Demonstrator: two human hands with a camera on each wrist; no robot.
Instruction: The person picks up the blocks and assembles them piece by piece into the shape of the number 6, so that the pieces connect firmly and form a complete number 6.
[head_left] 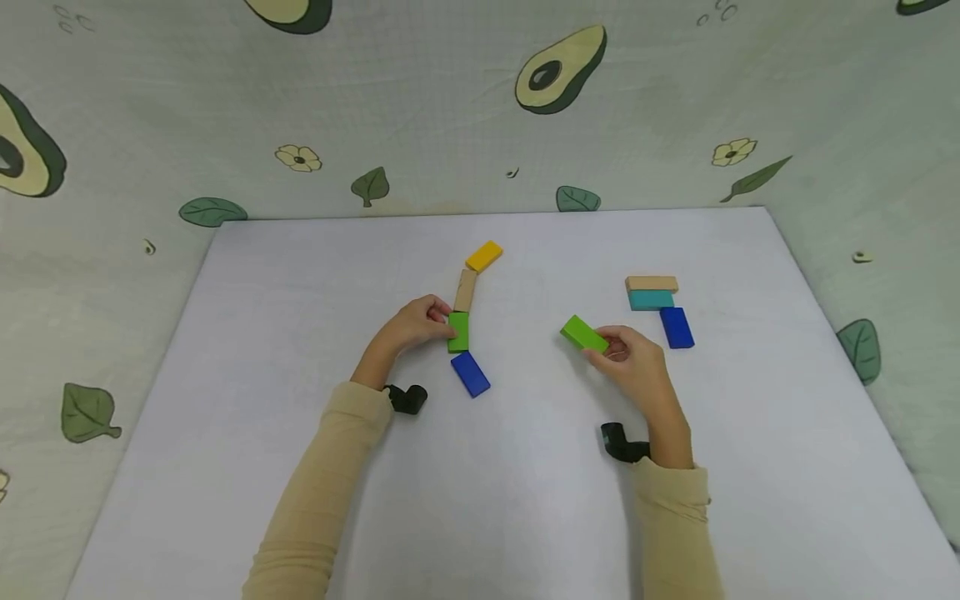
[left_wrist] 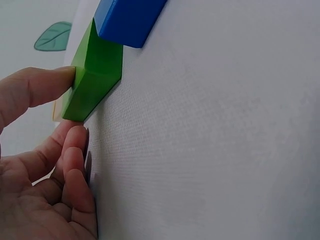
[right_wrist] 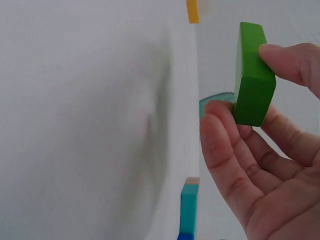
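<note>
My left hand (head_left: 415,325) pinches a green block (head_left: 461,333) that lies on the table, its thumb and fingertips at the block's side and end in the left wrist view. This block stands in a bent row: a yellow block (head_left: 484,256) at the far end, a plain wooden block (head_left: 465,290), the green one, then a blue block (head_left: 470,374) turned at an angle nearest me. My right hand (head_left: 633,362) holds another green block (right_wrist: 254,80) between thumb and fingers, lifted off the table, its shadow falling below.
To the right, a second wooden block (head_left: 651,283) lies against a teal block (head_left: 651,300), with another blue block (head_left: 677,327) at their near right corner. The white table (head_left: 480,517) ends at a cloth (head_left: 435,108) printed with avocados and leaves. Black cameras (head_left: 624,443) sit on both wrists.
</note>
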